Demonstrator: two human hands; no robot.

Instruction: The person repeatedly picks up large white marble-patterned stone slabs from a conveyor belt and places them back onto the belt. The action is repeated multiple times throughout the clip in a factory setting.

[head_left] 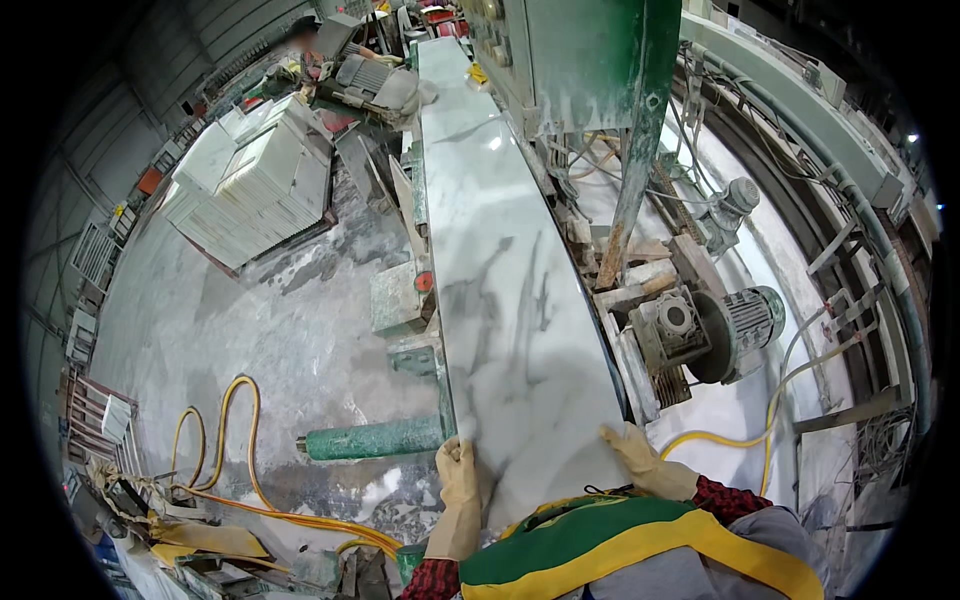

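A long white stone slab [510,290] with grey veins runs away from me along a narrow bed, its near end close to my body. My left hand [456,480], in a cream rubber glove, is closed on the slab's left edge near that end. Across from it, my right hand [645,463] in a matching glove holds the right edge, its thumb side over the surface. The undersides of both grips are hidden. A green and yellow apron [600,540] covers my front and hides the nearest part of the slab.
A green roller [370,443] juts out left of the bed. Right of it stand an electric motor [750,320] and a tall green machine housing [600,70]. Stacked pale slabs [255,175] stand at the far left. Yellow hoses [255,440] cross the floor; a person [303,55] is far behind.
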